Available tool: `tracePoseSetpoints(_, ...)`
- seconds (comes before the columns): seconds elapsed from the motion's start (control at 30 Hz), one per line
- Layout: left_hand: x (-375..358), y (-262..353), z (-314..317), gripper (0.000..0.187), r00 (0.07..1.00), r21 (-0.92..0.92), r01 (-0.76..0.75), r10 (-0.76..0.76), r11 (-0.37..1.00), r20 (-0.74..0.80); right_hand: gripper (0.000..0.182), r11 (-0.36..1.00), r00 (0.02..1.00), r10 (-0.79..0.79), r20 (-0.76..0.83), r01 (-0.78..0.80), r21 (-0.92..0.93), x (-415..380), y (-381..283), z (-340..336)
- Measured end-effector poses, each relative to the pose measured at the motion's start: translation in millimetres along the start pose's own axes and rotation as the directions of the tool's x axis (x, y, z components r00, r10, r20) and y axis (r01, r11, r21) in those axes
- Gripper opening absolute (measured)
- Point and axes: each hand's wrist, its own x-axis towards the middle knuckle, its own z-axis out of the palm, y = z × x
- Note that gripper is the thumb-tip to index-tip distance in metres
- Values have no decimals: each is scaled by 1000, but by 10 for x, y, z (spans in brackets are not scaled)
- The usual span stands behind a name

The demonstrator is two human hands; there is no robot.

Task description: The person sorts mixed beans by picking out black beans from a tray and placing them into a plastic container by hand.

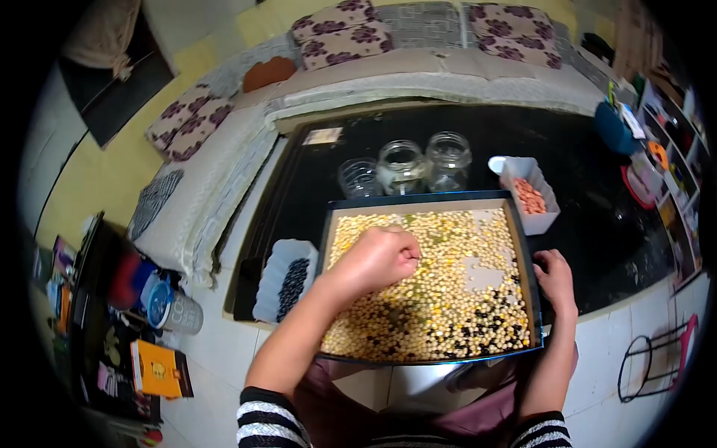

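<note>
A shallow box (526, 261) with a dark rim holds a layer of pale yellow beans (448, 299), with black beans mixed in at its lower right and some green ones around the middle. Over the beans, left of the box's centre, is my left hand (379, 257), its fingers curled closed; whatever they hold is hidden. My right hand (555, 282) rests just outside the right wall, holding nothing visible, with loosely bent fingers near the rim. Black beans (293, 287) lie in a clear container (269, 278) to the left. Reddish nuts or beans (529, 197) fill part of a white container (539, 220) at the upper right.
Three clear jars (403, 168) stand behind the box on the black table (597, 254). A blue holder (618, 128) is at the far right. Behind runs a long sofa (448, 63) with cushions. A stool (657, 358) stands at right, a blue-lidded tub (175, 310) at left.
</note>
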Motion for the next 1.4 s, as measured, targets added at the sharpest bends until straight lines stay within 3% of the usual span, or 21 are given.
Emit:
tracePoseSetpoints(0.17, -749, -201, -805, 9, 960, 167, 263, -241, 950, -141, 17, 998, 999, -38, -36, 36, -47, 72, 129, 93)
tracePoseSetpoints(0.27, -1161, -307, -1078, 8, 904, 112, 397, -366, 911, -222, 17, 997, 998, -49, -47, 46, -61, 99, 160, 120)
tracePoseSetpoints(0.43, -1567, -520, -1122, 7, 883, 102, 434, -400, 895, -247, 17, 991, 992, -81, -93, 70, -115, 156, 305, 212)
tracePoseSetpoints(0.5, -1639, -597, -1067, 6, 911, 107, 390, -367, 914, -188, 17, 990, 992, -69, -104, 55, -131, 161, 323, 225)
tracePoseSetpoints(0.53, -1630, -559, -1070, 8, 882, 59, 458, -446, 887, -151, 18, 983, 992, -76, -99, 58, -171, 168, 319, 224)
tracePoseSetpoints(0.67, -1653, -669, -1022, 9, 893, 49, 442, -435, 896, -114, 18, 985, 987, -100, -125, 81, -153, 152, 330, 236)
tracePoseSetpoints(0.77, -1573, -605, -1113, 8, 918, 115, 383, -364, 916, -159, 16, 989, 987, -70, -142, 49, -143, 138, 240, 216)
tracePoseSetpoints(0.87, -1450, -458, -1210, 7, 847, 63, 464, -422, 883, -325, 14, 990, 991, -57, -121, 41, -133, 139, 226, 202)
tracePoseSetpoints(0.97, -1232, -297, -1118, 7, 876, 87, 424, -384, 902, -290, 14, 991, 994, -51, -95, 39, -129, 95, 92, 150)
tracePoseSetpoints(1.17, -650, -186, -499, 7, 951, 40, 306, -304, 951, -52, 16, 996, 998, 4, -61, -9, -83, 22, 11, 101)
tracePoseSetpoints(1.4, 36, 10, 392, 8, 979, -16, 18, -14, 1000, 202, 22, 992, 998, 67, 16, -65, -105, 0, -66, 17)
